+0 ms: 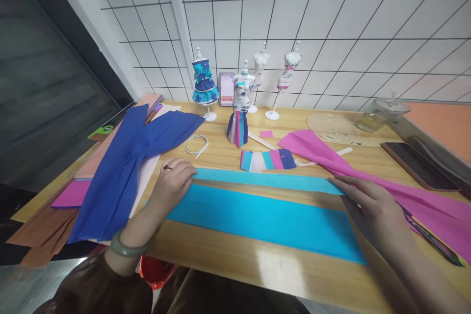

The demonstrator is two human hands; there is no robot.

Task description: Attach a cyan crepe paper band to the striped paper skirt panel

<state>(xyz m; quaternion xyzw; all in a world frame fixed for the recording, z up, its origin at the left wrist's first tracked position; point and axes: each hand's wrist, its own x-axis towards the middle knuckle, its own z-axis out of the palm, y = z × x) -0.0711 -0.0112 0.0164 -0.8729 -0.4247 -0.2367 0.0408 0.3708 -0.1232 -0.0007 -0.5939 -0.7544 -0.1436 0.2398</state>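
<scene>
left hand palm-down, fingers bent; right hand well apart, fingers stretched inward.

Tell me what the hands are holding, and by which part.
A narrow light-blue strip, by its two ends: the left hand grips the left end, the right hand the right.

Blk phone, coiled wht cbl, clr jar
</scene>
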